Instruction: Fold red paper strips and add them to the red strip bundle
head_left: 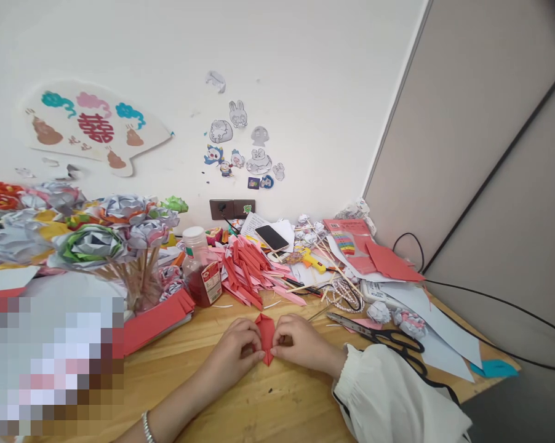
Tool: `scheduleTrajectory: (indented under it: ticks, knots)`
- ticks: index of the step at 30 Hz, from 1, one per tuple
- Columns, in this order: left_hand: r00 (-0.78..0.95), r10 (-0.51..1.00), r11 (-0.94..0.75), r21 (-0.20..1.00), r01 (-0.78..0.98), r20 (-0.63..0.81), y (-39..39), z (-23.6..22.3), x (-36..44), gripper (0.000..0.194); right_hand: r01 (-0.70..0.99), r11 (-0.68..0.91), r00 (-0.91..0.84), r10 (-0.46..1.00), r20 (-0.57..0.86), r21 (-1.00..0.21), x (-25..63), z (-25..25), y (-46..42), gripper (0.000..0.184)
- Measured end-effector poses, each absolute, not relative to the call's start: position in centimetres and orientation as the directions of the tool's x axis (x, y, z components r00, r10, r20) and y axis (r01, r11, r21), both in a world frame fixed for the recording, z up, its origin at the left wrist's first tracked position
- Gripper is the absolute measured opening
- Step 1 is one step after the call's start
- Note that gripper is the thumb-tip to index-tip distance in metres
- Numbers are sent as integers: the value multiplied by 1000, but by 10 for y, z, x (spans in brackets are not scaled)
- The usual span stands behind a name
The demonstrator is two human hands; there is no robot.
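Observation:
A small piece of folded red paper point(267, 332) lies on the wooden table in front of me, with pointed ends at top and bottom. My left hand point(240, 346) pinches its left edge near the lower tip. From the other side, my right hand point(298, 341) grips the lower right edge between thumb and fingers. Both hands rest low over the tabletop. Just beyond them sits a pile of folded red and pink paper strips point(247, 264). Black-handled scissors point(388, 338) lie open to the right of my right hand, partly behind the white sleeve.
Paper flowers point(93, 243) on sticks stand at the left, beside a stack of red paper point(160, 323) and a jar point(201, 271) of red contents. Behind are a phone point(272, 237), a yellow glue gun point(313, 261) and beads point(344, 296). Crumpled paper point(379, 312) and white sheets point(448, 329) lie right.

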State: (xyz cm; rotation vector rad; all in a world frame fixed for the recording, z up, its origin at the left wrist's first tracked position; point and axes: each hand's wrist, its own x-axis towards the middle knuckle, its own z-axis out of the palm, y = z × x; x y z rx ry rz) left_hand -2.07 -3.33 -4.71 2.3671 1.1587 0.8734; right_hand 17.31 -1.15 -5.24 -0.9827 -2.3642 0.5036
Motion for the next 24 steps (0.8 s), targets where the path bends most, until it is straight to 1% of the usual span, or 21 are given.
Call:
scheduleTrajectory:
  ticks: [11,15,18,20,21,22,24]
  knots:
    - [383,846,-529,499,686,371,-40,-49,-15,17,610,636,-535,771,346,-474,165,-56,-15,13]
    - [373,861,-505,497,706,345,-40,-48,-14,18,632,590,-483,807,340,-503,160,-55,-18,15]
    - [362,873,-484,497,720,326,-39,-47,-13,17,610,566,-448,823,349,-554,161,-52,-21,12]
    - [351,879,-474,502,724,324,-39,-47,-13,16,540,598,-467,798,380,-593,164,-50,-23,8]
    - [346,882,-468,507,724,321,-40,-47,-13,15,491,639,-504,763,405,-593,167,-50,-24,8]
    - [344,884,-464,512,723,316,-40,-47,-13,15,442,689,-553,713,430,-575,169,-50,-25,9]
    - [346,889,-457,525,718,300,-40,-47,-13,14,372,787,-657,598,460,-492,173,-50,-26,9]
